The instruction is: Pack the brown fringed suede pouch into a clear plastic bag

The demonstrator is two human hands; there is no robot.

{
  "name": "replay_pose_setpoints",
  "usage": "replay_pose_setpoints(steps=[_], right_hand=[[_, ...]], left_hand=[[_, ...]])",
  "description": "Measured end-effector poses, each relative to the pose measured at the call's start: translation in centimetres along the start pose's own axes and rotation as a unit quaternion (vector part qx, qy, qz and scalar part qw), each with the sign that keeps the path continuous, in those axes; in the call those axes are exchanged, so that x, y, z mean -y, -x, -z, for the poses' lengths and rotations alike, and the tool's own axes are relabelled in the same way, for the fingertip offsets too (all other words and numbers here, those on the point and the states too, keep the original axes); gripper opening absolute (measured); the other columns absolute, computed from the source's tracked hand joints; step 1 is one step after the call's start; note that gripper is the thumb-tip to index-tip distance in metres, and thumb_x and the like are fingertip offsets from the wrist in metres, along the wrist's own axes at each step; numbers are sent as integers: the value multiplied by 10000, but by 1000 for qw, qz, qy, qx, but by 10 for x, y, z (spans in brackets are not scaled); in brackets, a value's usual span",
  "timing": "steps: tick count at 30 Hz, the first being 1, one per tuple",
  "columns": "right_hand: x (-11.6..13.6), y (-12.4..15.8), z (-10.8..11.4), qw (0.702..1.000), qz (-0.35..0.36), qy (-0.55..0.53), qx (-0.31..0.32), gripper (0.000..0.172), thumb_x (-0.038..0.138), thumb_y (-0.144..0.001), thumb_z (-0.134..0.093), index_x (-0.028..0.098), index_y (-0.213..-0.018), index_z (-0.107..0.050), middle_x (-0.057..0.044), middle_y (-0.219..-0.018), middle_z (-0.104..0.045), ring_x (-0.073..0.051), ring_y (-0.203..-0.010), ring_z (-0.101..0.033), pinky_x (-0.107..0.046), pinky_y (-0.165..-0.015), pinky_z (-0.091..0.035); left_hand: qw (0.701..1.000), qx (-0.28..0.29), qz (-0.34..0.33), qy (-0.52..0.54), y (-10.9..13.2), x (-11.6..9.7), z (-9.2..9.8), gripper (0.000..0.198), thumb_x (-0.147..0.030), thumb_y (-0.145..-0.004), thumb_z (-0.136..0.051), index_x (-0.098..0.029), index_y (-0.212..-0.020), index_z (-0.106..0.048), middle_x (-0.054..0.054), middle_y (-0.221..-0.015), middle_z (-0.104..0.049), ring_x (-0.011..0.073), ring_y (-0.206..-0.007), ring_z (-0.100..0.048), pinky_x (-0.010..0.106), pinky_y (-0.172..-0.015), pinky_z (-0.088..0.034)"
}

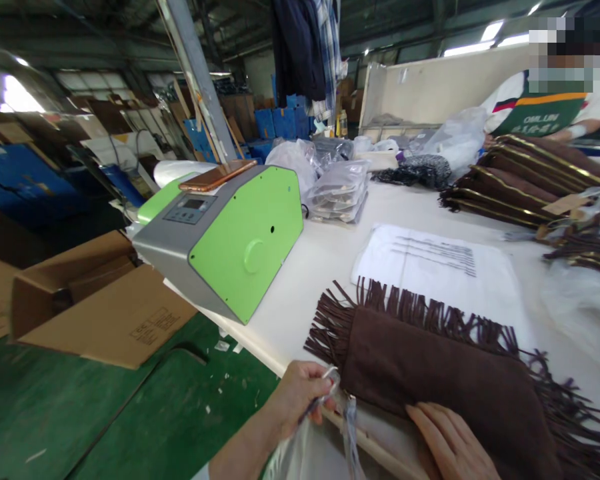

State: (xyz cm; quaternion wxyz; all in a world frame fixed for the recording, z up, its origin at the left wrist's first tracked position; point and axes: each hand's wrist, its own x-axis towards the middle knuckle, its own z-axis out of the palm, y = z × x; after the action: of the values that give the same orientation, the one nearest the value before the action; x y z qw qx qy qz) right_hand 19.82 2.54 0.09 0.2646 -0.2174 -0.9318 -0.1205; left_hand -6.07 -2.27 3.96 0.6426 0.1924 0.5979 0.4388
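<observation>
The left hand (303,393) is closed in a pinch, thumb and fingers gripping the gathered edge of a clear plastic bag (307,457), which hangs below it toward six o'clock, in front of the table edge. The right hand (453,437), between three and four o'clock from the left, is unclenched: its fingers stretch out nearly straight and close together, resting on the near edge of a brown fringed piece (430,367). Its thumb does not show.

That brown piece lies flat on the white table (325,247), its body toward eleven to twelve o'clock from the right hand, with fringe along its far side and both ends. Just beyond, at twelve o'clock from it, is a white sheet (405,260) with dark printed lines, partly overlapped by the fringe.

At eleven o'clock from the left hand stands a green and grey machine (250,247) with a phone (220,175) lying on top. Beside the machine, between twelve and one o'clock, sits a stack of plastic-wrapped packets (337,190). Toward one o'clock from the right hand is a pile of brown gold-trimmed pieces (515,180), and behind it a co-worker (550,110) in a green and white top. Toward ten o'clock from the left hand, an open cardboard box (105,313) is on the green floor (180,400).
</observation>
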Motion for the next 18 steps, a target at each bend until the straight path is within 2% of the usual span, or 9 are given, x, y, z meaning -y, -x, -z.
replay_pose_setpoints(steps=[4,7,10,13,15,18], right_hand=[[6,-13,5,999,-8,27,17,328,173,-860,-329,98,-1055,-582,-110,-930,-636,-189,-844,-592,-322,-759,-436],[4,-20,10,999,6,38,9,355,144,-863,-295,113,-1046,-598,-97,-915,-645,-180,-831,-595,-311,-742,-437],[-5,-21,11,1000,22,6,-14,330,167,-877,-310,104,-1020,-601,-93,-896,-648,-171,-843,-596,-285,-759,-448],[-12,-24,12,998,-21,-55,-20,272,204,-890,-369,91,-1022,-578,-98,-872,-631,-155,-818,-595,-251,-752,-473],[-14,-27,14,995,-49,-86,-23,245,203,-894,-385,100,-1020,-568,-93,-860,-621,-143,-793,-596,-237,-739,-486],[-15,-33,18,992,-65,-100,-32,234,217,-899,-385,119,-1008,-568,-83,-842,-621,-138,-768,-600,-230,-714,-499]], left_hand=[[996,33,55,60,-3,-3,-1,337,-432,-643,-636,-97,-628,-608,51,-526,-612,123,-427,-563,176,-372,-380],[988,37,102,106,-3,-8,-2,228,-278,-700,-530,-79,-623,-609,54,-522,-588,127,-453,-559,192,-377,-413],[982,27,122,142,-2,-16,-4,179,-157,-681,-472,-64,-619,-612,45,-513,-564,107,-430,-514,206,-383,-439],[978,9,118,174,-3,-21,-8,133,-103,-662,-482,-76,-637,-610,31,-525,-569,81,-432,-502,188,-432,-461],[978,4,116,176,-4,-22,-12,105,-47,-601,-526,-74,-652,-614,27,-519,-571,75,-428,-504,172,-428,-447],[983,-7,89,160,-6,-19,-16,191,21,-492,-550,-71,-647,-615,17,-478,-555,85,-387,-479,188,-384,-418]])
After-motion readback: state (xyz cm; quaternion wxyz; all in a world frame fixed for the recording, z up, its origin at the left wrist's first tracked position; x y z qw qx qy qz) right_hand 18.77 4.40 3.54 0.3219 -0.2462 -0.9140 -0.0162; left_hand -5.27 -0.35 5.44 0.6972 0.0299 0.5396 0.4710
